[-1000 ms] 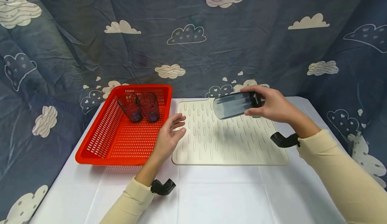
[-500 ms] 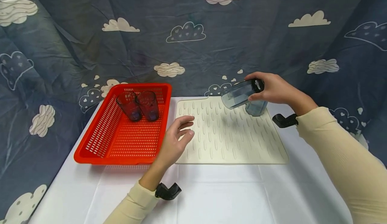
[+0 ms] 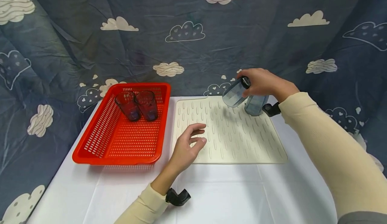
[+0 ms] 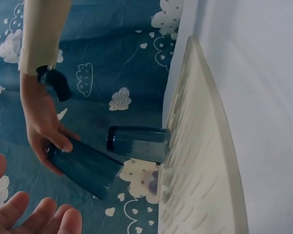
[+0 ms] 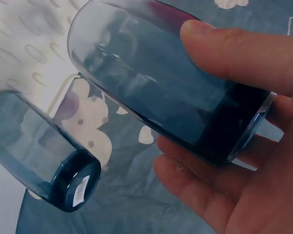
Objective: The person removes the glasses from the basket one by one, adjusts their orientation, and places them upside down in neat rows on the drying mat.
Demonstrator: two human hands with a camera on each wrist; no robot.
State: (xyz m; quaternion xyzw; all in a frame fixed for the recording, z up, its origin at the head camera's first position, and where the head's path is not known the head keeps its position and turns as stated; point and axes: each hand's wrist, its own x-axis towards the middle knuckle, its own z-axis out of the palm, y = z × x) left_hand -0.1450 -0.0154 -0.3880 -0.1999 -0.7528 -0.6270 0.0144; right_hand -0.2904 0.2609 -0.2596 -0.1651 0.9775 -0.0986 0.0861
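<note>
My right hand (image 3: 262, 81) grips a blue-grey tumbler (image 3: 233, 93) by its base, tilted mouth-down over the far right corner of the cream ribbed mat (image 3: 229, 143). The same tumbler (image 5: 161, 87) fills the right wrist view, thumb on top and fingers beneath. A second blue-grey tumbler (image 3: 255, 104) stands upside down on the mat just beside it, also seen as tumbler (image 4: 136, 143) in the left wrist view. My left hand (image 3: 188, 145) hovers with loosely bent fingers over the mat's near left part, holding nothing.
A red slotted basket (image 3: 99, 140) sits left of the mat with two dark purple tumblers (image 3: 137, 105) upright at its far end. A white cloth covers the table (image 3: 217, 193). A blue cloud-print curtain (image 3: 181, 32) hangs close behind and at both sides.
My right hand has carried the tumbler back and right, tipping it from lying sideways toward mouth-down beside the standing one. My left hand has drifted right over the mat.
</note>
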